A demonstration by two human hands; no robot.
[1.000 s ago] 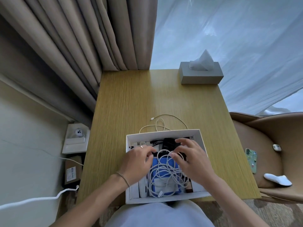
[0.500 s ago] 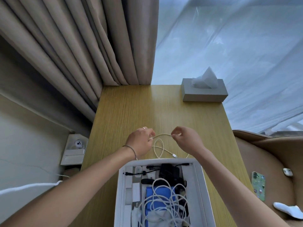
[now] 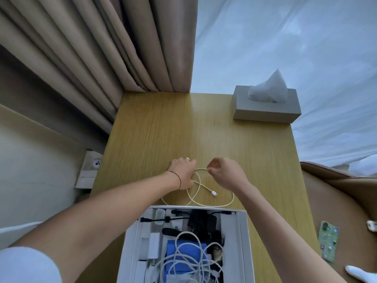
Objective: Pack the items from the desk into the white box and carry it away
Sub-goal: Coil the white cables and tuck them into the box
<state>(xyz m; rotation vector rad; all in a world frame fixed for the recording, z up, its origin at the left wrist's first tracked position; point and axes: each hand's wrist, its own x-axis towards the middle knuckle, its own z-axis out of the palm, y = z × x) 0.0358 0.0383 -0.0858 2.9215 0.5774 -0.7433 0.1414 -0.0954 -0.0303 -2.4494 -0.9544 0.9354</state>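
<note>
Step in hand, by my reading: gathering the last loose cable (image 3: 201, 189) off the surface (image 3: 153, 135), at 12 o'clock from the white box (image 3: 243, 237). Left hand (image 3: 182, 172) is curled round one loop; right hand (image 3: 223, 173) pinches the strand at its fingertips. Next: coil it and lower it into the box. Box's near edge is cut off; contents tangled, hard to sort. Tissue box (image 3: 265, 111) sits at 1 o'clock.
</note>
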